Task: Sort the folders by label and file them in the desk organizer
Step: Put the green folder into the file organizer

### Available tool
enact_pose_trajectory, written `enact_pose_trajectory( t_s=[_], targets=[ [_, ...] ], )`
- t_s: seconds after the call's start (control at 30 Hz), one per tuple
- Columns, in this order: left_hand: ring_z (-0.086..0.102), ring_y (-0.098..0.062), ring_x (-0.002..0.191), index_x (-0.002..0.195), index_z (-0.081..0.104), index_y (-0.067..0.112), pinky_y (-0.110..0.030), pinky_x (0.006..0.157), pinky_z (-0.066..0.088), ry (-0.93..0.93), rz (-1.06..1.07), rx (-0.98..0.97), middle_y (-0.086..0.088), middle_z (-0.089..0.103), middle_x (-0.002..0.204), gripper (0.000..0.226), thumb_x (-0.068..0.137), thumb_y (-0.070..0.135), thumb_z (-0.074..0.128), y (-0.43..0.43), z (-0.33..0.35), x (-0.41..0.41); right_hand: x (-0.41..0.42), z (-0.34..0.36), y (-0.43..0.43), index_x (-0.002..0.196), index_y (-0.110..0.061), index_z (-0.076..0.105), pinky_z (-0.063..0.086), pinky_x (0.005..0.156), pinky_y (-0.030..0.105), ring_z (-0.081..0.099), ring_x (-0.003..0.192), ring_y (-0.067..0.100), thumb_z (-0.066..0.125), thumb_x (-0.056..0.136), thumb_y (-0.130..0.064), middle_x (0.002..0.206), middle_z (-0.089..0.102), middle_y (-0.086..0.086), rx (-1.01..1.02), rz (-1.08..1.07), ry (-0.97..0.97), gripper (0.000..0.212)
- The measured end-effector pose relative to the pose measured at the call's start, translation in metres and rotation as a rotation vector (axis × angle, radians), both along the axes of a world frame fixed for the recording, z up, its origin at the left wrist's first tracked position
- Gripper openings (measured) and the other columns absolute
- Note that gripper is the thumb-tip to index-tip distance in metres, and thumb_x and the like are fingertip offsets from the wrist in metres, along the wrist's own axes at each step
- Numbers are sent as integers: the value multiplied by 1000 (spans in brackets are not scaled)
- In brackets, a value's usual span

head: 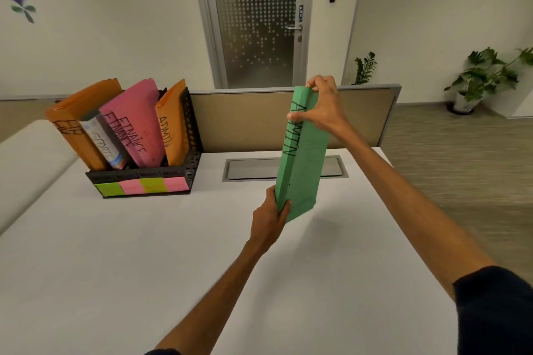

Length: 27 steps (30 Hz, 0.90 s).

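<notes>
Your left grip (269, 217) clasps the bottom edge of the green ADMIN folder (307, 158) and your right grip (324, 106) pinches its top, holding it upright, well right of the desk organizer (144, 176). It looks light, thin and bendy, so support both ends.

Open desk (115, 253) top runs from your near edge to the organizer (138, 174) at the far left. The partition (245, 121) walls the far edge, and packed folders (135, 127) seemingly leave little slot room.
</notes>
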<state>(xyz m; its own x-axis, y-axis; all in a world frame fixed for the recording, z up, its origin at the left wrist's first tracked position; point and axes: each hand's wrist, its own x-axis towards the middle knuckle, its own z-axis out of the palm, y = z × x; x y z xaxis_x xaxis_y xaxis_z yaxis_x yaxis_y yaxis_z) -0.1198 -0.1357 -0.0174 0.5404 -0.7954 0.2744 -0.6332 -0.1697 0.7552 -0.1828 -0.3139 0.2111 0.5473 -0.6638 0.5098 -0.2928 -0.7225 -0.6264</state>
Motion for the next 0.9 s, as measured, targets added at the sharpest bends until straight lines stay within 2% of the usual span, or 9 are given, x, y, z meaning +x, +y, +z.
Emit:
enact_pose_trajectory(
  t_s=[0.13,0.2,0.3,0.4,0.5,0.57,0.7,0.73,0.9],
  targets=[
    [59,-11,83,134,34,23,-19,70,53,-5,75,23,6,60,119,51,95,50,49,26,6,16,14,11,41,96,-13,50,45,77,28,49,93,16,92,53,-35,100,52,0,-77,66,-6,64],
    [60,-9,87,134,38,25,-21,74,54,29,66,1,9,59,120,54,92,58,48,39,8,24,20,15,58,95,-12,52,44,76,26,50,92,17,92,51,-35,99,55,0,-125,97,-18,64],
    [64,-13,102,130,46,24,-31,83,58,185,78,-60,8,60,126,55,91,63,45,57,7,33,30,19,78,91,-17,50,42,79,23,50,93,16,93,51,-33,99,54,-2,-150,147,-21,61],
    [64,-20,106,122,53,20,-27,77,56,356,158,-108,3,61,122,55,90,64,46,65,13,44,44,24,91,88,-20,47,42,78,23,48,91,15,93,51,-31,97,50,-5,-168,194,-16,60],
    [61,-19,100,117,54,14,-13,64,48,531,233,-128,-1,59,113,58,87,64,49,71,23,58,60,31,102,86,-18,47,49,79,29,51,92,19,94,50,-32,98,52,-2,-180,240,-27,60],
    [59,-18,98,115,51,14,-12,62,45,630,270,-130,-2,60,108,60,85,65,47,74,29,67,70,37,106,86,-17,48,51,81,33,53,93,22,93,50,-34,99,54,2,-193,263,-38,61],
    [54,-27,115,129,43,11,-45,91,52,785,271,-121,-9,53,125,66,89,64,45,80,31,85,87,44,114,86,-17,47,52,83,35,53,95,22,92,50,-34,101,53,3,-228,314,-56,60],
    [54,-28,117,130,42,12,-50,95,51,807,278,-133,-9,52,126,64,91,62,44,82,31,88,92,46,117,86,-17,47,52,83,35,53,95,22,92,50,-33,101,53,3,-235,327,-65,59],
    [52,-29,119,133,40,11,-53,95,52,823,321,-159,-10,50,129,65,93,62,41,91,34,111,125,50,132,89,-15,50,49,84,28,52,94,20,92,51,-29,102,54,5,-223,412,-77,59]
  ],
)
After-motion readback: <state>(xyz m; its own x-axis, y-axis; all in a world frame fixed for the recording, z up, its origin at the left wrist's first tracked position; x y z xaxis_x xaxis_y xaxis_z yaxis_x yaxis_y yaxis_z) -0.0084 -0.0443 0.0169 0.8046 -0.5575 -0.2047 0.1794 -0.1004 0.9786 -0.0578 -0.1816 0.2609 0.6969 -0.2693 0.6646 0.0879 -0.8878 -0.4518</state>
